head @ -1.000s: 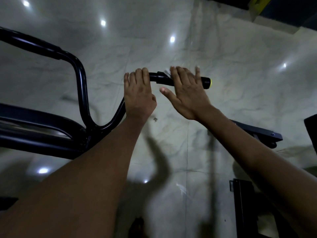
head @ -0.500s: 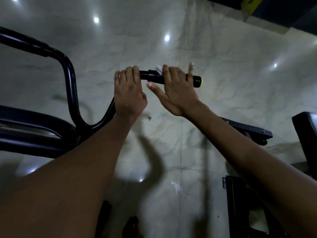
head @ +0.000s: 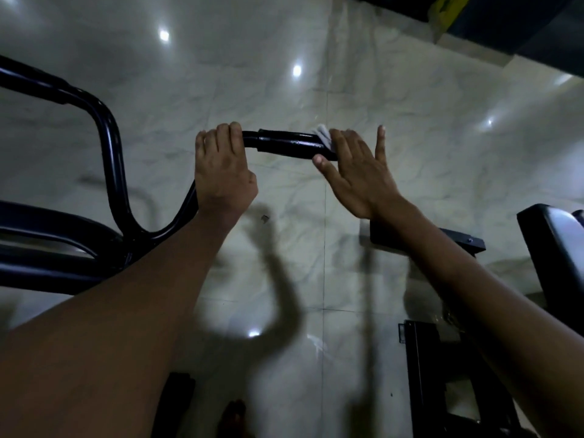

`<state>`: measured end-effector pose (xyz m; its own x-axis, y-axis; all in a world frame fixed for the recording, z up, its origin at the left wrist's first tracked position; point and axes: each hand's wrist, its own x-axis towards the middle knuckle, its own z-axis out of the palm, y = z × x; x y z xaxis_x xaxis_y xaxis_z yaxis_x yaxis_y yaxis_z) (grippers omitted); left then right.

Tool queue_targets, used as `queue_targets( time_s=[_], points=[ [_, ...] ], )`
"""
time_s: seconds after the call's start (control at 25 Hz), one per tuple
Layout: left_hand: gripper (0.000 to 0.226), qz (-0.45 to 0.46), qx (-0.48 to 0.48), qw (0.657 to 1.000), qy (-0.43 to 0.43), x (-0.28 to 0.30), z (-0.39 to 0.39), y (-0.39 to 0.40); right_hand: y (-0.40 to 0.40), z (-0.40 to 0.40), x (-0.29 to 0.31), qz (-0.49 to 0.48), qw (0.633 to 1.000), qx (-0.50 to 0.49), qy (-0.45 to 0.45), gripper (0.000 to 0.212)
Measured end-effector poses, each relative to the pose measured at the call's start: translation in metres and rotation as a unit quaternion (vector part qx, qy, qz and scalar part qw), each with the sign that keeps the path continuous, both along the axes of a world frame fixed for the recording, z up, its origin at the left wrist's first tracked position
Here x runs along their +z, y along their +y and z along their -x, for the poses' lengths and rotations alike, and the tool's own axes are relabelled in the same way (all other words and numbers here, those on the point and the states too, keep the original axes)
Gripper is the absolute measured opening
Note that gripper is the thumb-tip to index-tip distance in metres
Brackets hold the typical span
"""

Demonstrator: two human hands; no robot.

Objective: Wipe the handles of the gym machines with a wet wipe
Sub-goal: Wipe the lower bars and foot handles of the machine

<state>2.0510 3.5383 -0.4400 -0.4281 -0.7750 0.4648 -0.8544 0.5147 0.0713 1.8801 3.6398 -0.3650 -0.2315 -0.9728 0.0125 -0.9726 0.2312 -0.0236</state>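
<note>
My left grip curls round the rigid bar. My right grip, fingers straight, presses the wipe, probably soft and slippery, against the handle beside it.

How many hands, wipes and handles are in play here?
Bare hands: 2, the left hand gripping the bar, the right hand pressing the wipe
Black padded machine handle: 1
White crumpled wet wipe: 1
Total: 4

Left hand grips the bar beside the handle; right hand presses a wipe on the handle's far end.
</note>
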Motion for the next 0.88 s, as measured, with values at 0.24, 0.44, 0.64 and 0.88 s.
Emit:
queue_targets(
  time_s=[0.24,0.44,0.64,0.88],
  points=[
    [0.063,-0.009,0.004,1.0,-0.001,0.0,0.0,-0.001,0.012,-0.002,-0.009,-0.039,0.999,-0.015,-0.001,0.081],
    [0.064,-0.015,0.004,1.0,-0.005,0.0,0.001,0.001,0.017,-0.006,-0.015,-0.013,0.997,-0.026,-0.071,0.08],
    [0.065,-0.012,0.006,1.0,-0.001,0.001,0.002,0.0,0.007,-0.004,-0.009,-0.006,0.992,-0.057,-0.11,0.075],
    [0.061,0.003,0.004,1.0,0.008,-0.002,0.0,0.0,-0.025,-0.04,-0.005,0.001,1.0,-0.016,0.006,0.092]
  ],
)
